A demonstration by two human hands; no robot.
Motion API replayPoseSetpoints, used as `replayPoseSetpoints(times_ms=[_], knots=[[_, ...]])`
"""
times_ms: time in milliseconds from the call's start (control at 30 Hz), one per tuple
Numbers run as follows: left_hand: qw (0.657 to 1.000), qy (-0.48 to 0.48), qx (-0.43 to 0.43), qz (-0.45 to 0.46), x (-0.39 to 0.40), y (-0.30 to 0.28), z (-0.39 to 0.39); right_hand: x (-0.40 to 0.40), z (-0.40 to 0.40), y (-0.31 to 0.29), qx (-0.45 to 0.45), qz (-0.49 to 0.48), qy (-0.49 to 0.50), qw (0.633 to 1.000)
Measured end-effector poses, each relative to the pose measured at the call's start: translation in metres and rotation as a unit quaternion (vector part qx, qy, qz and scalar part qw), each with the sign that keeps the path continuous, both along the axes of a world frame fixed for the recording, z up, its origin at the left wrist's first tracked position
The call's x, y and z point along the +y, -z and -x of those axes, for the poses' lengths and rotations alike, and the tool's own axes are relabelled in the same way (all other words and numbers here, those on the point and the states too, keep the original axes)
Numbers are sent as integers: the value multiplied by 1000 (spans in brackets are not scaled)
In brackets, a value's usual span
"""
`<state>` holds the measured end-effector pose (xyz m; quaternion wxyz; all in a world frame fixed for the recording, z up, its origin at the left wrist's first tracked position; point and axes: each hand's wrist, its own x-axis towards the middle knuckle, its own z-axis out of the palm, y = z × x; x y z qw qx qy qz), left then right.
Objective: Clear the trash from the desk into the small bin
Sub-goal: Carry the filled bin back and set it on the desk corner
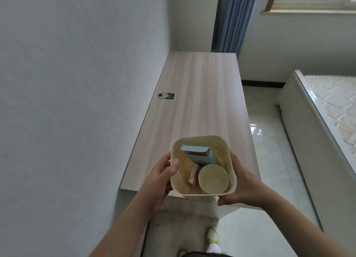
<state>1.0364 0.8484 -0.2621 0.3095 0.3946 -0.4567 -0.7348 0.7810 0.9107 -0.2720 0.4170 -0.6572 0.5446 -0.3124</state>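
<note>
A small cream bin (226, 152) is held over the near end of the pale wooden desk (202, 95). My left hand (160, 176) grips its left wall, thumb hooked over the rim. My right hand (241, 183) clasps its right side and near corner. Inside the bin lie a light blue box (200, 156), a cream paper cup (213, 178) and a small pinkish wrapper (193, 175). I cannot tell whether the bin's base touches the desk top.
A white wall runs along the desk's left side. A round cable grommet with a dark sticker (165, 95) sits near the desk's left edge. Right of the desk are a glossy tiled floor (265, 150) and a bed with a bare mattress (331, 110). Blue curtains (233, 19) hang at the back.
</note>
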Motion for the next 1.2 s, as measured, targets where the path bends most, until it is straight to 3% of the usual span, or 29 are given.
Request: replayPoseSetpoints(times_ms=[233, 433, 500, 633, 733, 967, 1200], knots=[[982, 180, 7, 51, -10, -3, 38, 49, 19, -11, -17, 1, 117, 993], [968, 235, 65, 62, 9, -6, 87, 109, 49, -20, -46, -5, 231, 972], [953, 272, 40, 124, 15, -8, 101, 126, 61, -23, -51, -7, 257, 965], [892, 324, -108, 297, 28, -14, 130, 162, 80, -24, -55, -4, 297, 953], [860, 344, -121, 356, 56, -15, 157, 189, 93, -24, -50, 8, 323, 945], [886, 292, -75, 351, 120, -10, 236, 282, 145, -27, -101, 43, 376, 920], [912, 276, -30, 301, 184, -10, 308, 353, 200, -14, -145, 70, 492, 856]])
